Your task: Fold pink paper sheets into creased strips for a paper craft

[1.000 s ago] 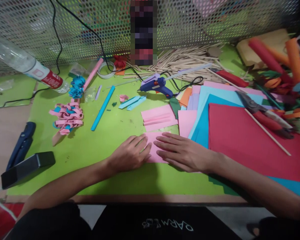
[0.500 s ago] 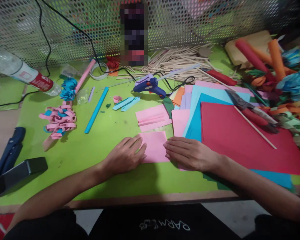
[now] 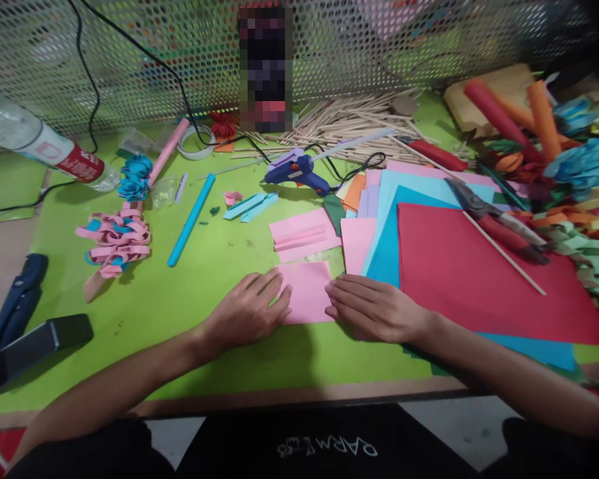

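A pink rectangle of paper lies flat on the green table near its front edge. The fingertips of my left hand rest on its left side, thumb a little apart from the fingers. My right hand lies over its right edge, palm down, fingers stretched out side by side. Neither hand grips the sheet. Just behind it is another pink piece with folded strips on it. More pink paper sits to the right, beside stacked blue sheets and a red sheet.
A blue glue gun with a cord lies behind the papers, before a heap of sticks. Red-handled pliers rest on the red sheet. At left are a bottle, paper chain, blue roll and black box.
The whole view has shifted very slightly. Both hands keep the same place on the pink paper.
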`<state>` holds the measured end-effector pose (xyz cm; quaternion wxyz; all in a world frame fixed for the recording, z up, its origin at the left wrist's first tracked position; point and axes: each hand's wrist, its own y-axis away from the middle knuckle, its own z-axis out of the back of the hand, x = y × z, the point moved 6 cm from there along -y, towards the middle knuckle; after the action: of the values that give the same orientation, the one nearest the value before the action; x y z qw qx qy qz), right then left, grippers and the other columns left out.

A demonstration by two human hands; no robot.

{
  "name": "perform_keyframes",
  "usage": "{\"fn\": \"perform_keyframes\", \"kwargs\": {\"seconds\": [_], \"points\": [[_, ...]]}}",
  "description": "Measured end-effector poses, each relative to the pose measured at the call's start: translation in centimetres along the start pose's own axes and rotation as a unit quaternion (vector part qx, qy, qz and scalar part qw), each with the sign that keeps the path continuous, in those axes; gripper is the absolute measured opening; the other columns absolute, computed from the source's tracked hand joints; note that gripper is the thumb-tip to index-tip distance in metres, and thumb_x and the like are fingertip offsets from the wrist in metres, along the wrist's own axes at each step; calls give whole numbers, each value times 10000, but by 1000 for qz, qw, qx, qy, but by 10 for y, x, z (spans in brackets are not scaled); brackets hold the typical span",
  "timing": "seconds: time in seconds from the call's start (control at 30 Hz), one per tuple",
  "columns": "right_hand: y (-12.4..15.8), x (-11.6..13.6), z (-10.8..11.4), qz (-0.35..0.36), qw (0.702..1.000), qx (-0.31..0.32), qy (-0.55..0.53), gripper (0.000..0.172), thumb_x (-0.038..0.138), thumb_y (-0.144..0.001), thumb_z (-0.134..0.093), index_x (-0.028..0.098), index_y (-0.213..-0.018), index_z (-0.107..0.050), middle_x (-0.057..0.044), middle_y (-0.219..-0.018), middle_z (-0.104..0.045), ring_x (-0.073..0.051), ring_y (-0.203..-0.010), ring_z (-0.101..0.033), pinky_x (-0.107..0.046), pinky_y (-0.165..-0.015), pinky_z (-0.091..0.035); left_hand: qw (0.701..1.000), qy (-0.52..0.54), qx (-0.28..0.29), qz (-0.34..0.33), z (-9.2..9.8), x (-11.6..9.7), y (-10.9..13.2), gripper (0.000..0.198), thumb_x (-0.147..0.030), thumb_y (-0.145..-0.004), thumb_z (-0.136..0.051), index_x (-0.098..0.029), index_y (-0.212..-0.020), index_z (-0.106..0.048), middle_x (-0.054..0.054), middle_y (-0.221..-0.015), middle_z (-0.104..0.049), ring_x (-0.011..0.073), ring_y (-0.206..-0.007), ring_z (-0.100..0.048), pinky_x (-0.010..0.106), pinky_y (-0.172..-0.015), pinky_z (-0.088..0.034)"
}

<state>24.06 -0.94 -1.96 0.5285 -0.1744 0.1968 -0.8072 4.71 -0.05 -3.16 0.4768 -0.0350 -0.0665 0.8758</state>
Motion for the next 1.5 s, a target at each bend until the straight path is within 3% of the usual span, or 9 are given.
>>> {"fn": "perform_keyframes", "kwargs": {"seconds": [0.27, 0.73, 1.1, 1.2, 1.37, 1.5], "points": [[0, -10, -5, -29, 998, 30, 36, 234, 336, -905, -663, 150, -1047, -680, -95, -1089, -725, -248, -1084, -664, -411, -1002, -571, 1000, 7, 0, -1, 1, 1, 0, 324, -317, -980, -526, -95, -1202, -603, 200, -1252, -643, 322, -1195, -607, 440, -890, -566], [2, -22, -3, -69, 996, 59, 13, 488, 439, -887, -659, 77, -1213, -636, -151, -1221, -690, -307, -1161, -642, -484, -1027, -536, 1000, 4, 4, -5, 2, 1, -1, 322, -318, -980, -515, -100, -1198, -611, 187, -1237, -652, 313, -1197, -604, 425, -901, -550], [6, -28, -9, -90, 990, 107, -31, 743, 597, -855, -607, 70, -1371, -521, -216, -1364, -577, -362, -1306, -522, -559, -1104, -431, 1000, 21, 7, -3, 0, 4, -1, 338, -332, -973, -515, -95, -1194, -613, 190, -1216, -648, 326, -1191, -594, 441, -904, -534], [5, -29, -10, -88, 990, 107, -32, 751, 618, -852, -610, 78, -1366, -524, -222, -1352, -580, -366, -1306, -516, -567, -1114, -414, 999, 32, 10, -3, -1, 5, -1, 396, -404, -978, -502, -98, -1206, -608, 203, -1242, -629, 337, -1198, -582, 457, -925, -518], [1, -19, -12, -76, 991, 107, -3, 781, 704, -845, -571, 68, -1298, -560, -217, -1242, -627, -362, -1210, -563, -578, -1108, -409, 998, 62, -1, -5, 0, 2, -3, 731, -687, -921, -436, -53, -1258, -578, 240, -1267, -599, 379, -1185, -554, 528, -964, -474], [-6, -7, -15, -74, 992, 102, 9, 782, 741, -842, -540, 62, -1226, -594, -208, -1161, -644, -353, -1130, -584, -580, -1094, -421, 995, 85, -20, -47, 1, -11, -4, 636, -629, -944, -444, -88, -1244, -592, 202, -1272, -620, 336, -1170, -566, 534, -1031, -438]]}}
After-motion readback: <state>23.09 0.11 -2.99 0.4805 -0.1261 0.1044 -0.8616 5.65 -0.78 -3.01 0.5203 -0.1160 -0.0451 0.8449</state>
